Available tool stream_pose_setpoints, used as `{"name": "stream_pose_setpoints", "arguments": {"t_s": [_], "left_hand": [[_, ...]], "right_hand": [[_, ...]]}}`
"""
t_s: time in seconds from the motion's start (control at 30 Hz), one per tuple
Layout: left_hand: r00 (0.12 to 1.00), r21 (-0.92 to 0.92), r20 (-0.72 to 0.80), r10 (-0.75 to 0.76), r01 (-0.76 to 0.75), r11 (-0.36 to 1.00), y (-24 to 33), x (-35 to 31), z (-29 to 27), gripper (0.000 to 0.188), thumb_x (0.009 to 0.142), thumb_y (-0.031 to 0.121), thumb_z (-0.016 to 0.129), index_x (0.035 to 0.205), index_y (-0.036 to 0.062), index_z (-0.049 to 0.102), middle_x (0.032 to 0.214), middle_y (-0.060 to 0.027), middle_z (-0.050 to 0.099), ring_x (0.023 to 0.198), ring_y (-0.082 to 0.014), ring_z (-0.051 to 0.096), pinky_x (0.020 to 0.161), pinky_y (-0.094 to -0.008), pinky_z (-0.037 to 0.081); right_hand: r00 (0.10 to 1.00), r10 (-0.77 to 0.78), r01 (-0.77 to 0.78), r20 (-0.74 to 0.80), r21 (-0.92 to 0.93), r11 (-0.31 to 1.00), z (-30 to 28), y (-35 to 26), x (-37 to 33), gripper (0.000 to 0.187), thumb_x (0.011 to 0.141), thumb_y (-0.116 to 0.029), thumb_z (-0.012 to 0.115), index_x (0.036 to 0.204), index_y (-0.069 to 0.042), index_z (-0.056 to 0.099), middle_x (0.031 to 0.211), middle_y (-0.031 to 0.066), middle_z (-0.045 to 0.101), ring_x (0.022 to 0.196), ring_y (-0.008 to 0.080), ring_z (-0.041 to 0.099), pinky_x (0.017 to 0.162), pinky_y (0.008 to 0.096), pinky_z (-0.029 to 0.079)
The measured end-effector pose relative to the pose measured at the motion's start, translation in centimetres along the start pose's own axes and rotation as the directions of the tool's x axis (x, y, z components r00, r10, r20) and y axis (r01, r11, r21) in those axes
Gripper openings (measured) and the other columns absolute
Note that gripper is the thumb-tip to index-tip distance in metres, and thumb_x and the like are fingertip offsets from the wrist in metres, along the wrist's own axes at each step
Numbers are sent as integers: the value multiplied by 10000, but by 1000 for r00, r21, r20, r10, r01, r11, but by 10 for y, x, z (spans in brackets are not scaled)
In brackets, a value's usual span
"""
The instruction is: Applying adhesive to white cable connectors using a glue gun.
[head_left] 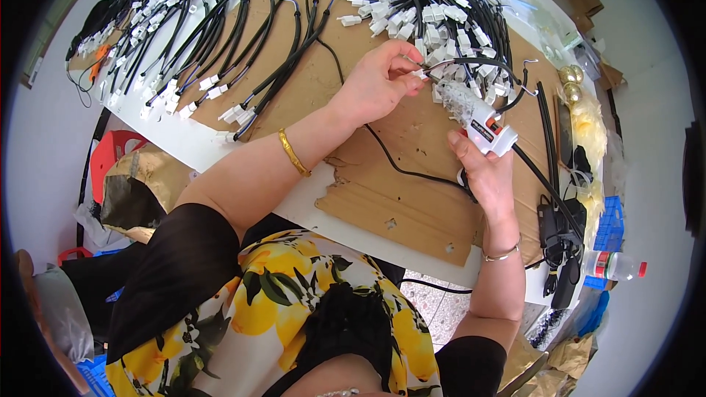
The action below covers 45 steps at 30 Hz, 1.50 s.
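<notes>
Pinching white connector (420,73) between thumb and fingertips with left hand (381,79), just off centre toward 1 o'clock, likely to steady small part. Gripping glue gun (479,122) round handle with right hand (483,170), at 2 o'clock, aimed toward 10 near connector, perhaps angled to spare fingers from hot tip. Resting forearms above cardboard (401,213), probably laid to shield desk (301,203). Flanked by connector pile (445,18) at 1 o'clock, cable rows (297,33) at 11, perhaps separated for easy reach. Printed dark on gun, mostly red on bottle (623,267) at 4 o'clock; too small for sure reading.
</notes>
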State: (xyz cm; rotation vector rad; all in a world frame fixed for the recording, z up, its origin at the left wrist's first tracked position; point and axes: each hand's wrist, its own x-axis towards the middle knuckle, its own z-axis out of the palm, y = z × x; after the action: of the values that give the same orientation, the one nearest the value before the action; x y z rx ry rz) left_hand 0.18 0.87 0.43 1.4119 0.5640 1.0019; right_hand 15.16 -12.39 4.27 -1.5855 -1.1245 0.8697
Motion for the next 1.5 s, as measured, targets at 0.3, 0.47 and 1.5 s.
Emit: {"name": "stream_pose_setpoints", "arguments": {"t_s": [0.3,0.47,1.5], "left_hand": [[1000,-39,6,-30,30,999,1,0,1,221,780,-44,534,978,4,449,873,-114,585,780,-155,594,670,-250,492],[999,-46,7,-32,33,998,3,-1,1,226,778,-44,538,980,3,448,873,-113,584,776,-153,593,670,-252,492],[996,-128,57,-72,79,989,12,-2,4,193,832,-29,452,1018,14,425,904,-128,579,864,-188,583,760,-279,491]], "right_hand": [[1000,-10,9,-3,-21,1000,-1,3,0,237,726,-136,673,864,-8,530,762,14,568,679,76,531,620,221,446],[1000,1,-1,4,33,999,-1,2,-1,245,725,-140,676,869,-10,525,767,11,564,682,77,533,621,225,449],[998,-54,53,-23,-32,998,-3,7,2,197,723,-107,660,842,-34,522,693,-13,537,610,50,491,531,191,395]]}}
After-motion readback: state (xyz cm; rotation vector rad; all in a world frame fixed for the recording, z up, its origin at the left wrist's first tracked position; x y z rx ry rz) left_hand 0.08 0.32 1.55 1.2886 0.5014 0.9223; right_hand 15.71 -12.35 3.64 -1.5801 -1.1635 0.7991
